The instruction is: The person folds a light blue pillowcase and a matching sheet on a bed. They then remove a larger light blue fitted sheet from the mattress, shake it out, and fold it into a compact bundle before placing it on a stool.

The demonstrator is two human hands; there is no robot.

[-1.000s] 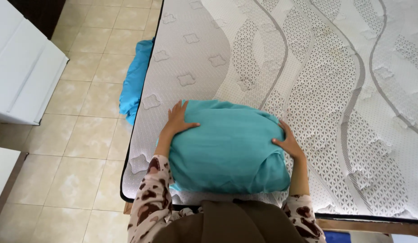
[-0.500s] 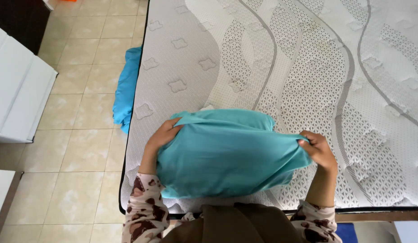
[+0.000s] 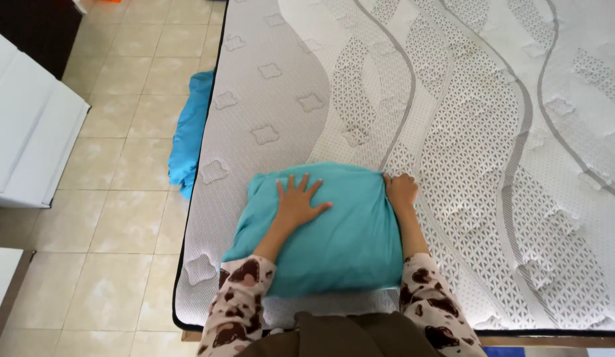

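Observation:
A teal pillow [image 3: 334,244] lies on the near edge of a bare white quilted mattress [image 3: 453,132]. My left hand [image 3: 299,200] rests flat on the pillow's top, fingers spread. My right hand [image 3: 401,190] is curled around the pillow's far right corner, gripping the teal cover there. Both forearms wear cream sleeves with brown patches.
A blue cloth [image 3: 190,135] is bunched on the tiled floor [image 3: 122,198] against the mattress's left side. White furniture [image 3: 29,132] stands at the far left. A dark cabinet [image 3: 36,26] is at the top left corner.
The pillow was lifted and stretched between both hands, and now lies flat on the mattress. My left hand moved from its left edge onto its top; my right hand came in to the far right corner.

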